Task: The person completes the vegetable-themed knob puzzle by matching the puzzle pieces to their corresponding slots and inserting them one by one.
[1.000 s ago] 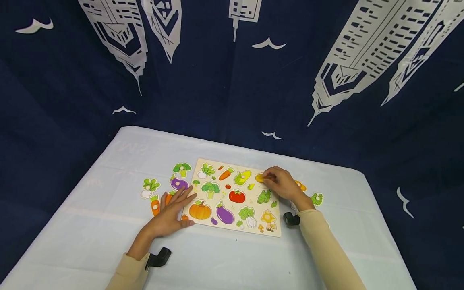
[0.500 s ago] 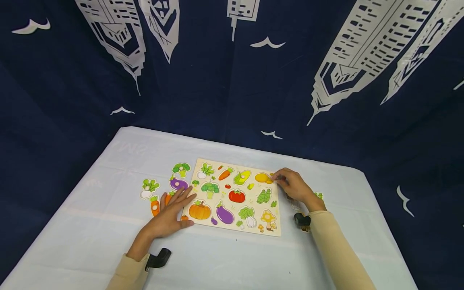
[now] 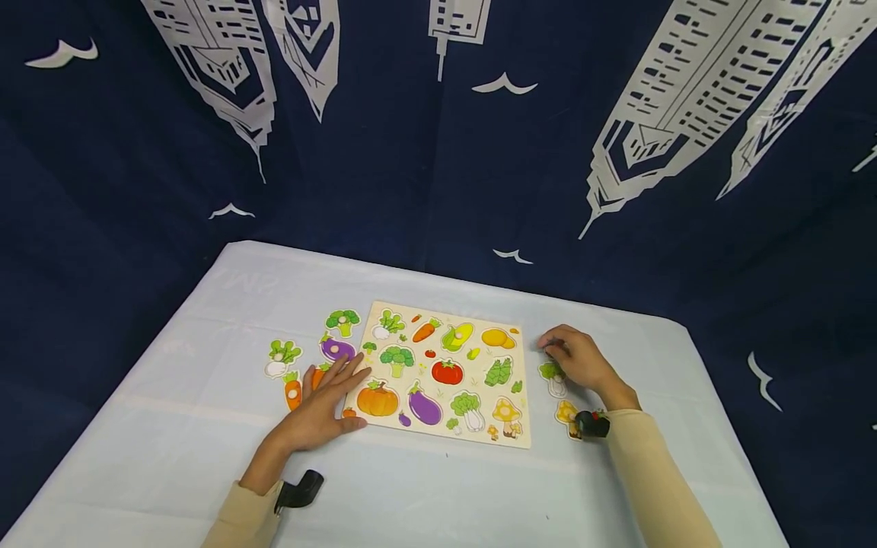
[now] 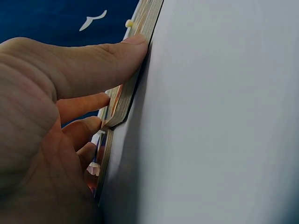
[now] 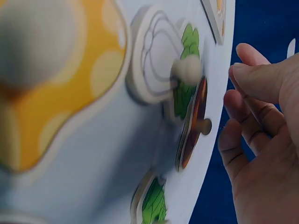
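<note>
Rectangular pale-wood puzzle board with colourful vegetable pictures (image 3: 445,397), flat on the white-covered table (image 3: 438,502). Touched at its left edge by the left hand (image 3: 315,412), fingers straight and spread. Near that hand, green broccoli piece (image 3: 342,323) and purple eggplant piece (image 3: 337,348). Right of the board, near the green-and-white leafy piece with a round knob (image 3: 553,374), the right hand (image 3: 581,362), fingers loosely bent, empty.

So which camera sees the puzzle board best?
The head view: it looks down on nearly the whole board, with the left hand covering just a bit of its edge. The left wrist view shows mostly its side edge, and the right wrist view only a corner.
</note>
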{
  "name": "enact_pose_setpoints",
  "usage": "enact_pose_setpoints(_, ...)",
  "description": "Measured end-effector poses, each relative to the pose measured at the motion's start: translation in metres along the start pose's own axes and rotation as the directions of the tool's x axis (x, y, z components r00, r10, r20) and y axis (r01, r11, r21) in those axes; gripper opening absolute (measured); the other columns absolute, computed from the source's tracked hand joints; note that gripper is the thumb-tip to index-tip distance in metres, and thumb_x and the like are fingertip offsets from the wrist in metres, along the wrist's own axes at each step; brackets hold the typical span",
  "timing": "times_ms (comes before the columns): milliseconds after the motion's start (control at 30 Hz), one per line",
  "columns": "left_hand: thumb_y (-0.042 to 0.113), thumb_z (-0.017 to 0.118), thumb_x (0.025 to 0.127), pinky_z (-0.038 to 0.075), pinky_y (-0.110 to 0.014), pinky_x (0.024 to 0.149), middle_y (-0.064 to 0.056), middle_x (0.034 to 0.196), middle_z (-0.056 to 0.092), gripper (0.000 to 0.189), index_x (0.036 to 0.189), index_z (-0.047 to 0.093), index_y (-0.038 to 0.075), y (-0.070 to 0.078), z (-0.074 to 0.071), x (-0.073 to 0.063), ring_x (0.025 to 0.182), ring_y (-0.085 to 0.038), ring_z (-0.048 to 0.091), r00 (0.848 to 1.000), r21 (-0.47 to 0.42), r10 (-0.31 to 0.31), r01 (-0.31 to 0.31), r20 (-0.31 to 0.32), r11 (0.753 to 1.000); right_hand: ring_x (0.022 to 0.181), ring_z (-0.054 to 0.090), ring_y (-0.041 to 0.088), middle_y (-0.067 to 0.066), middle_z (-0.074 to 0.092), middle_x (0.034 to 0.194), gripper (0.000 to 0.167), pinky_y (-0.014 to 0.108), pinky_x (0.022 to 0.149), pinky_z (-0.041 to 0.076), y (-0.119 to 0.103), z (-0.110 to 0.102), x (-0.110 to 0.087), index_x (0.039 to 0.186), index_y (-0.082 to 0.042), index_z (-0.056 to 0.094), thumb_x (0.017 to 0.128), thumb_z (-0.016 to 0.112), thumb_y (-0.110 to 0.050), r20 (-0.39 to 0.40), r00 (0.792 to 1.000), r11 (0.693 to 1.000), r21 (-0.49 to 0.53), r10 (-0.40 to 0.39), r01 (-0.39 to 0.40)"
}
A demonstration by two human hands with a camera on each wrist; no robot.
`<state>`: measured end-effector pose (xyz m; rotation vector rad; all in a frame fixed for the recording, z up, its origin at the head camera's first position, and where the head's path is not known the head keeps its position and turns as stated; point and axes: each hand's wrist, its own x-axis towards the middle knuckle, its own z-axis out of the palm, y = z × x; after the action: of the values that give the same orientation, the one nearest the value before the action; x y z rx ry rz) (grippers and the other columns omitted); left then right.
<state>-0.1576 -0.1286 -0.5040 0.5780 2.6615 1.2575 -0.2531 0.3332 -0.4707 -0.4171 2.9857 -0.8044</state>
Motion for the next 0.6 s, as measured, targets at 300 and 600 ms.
enact_pose_setpoints(300,0.009,0.081,0.081,-0.018,-0.065,0.115,-0.014,0.166,0.023,0.077,0.150,0.045,0.005,-0.002,0.002,-0.001,0.154,-0.042,0.009,1.000,-0.006,-0.003,0.003,-0.002,1.000,0.092,0.058,0.023,0.011,0.067,0.108,0.017,0.041,0.082,0.050,0.013,-0.003,-0.007,0.100,-0.006,0.071,0.096,0.059,0.004,-0.031,0.999,1.000,-0.016,0.012,-0.012)
enact_pose_setpoints(600,0.009,0.081,0.081,-0.017,-0.065,0.116,-0.013,0.166,0.024,0.078,0.150,0.045,0.005,-0.002,0.001,-0.001,0.154,-0.040,0.010,1.000,-0.011,0.001,-0.001,-0.007,1.000,0.101,0.060,0.030,0.014,0.066,0.112,0.022,0.048,0.090,0.050,0.019,-0.005,-0.004,0.099,-0.005,0.071,0.095,0.055,0.010,-0.029,0.999,1.000,0.004,0.016,-0.016)
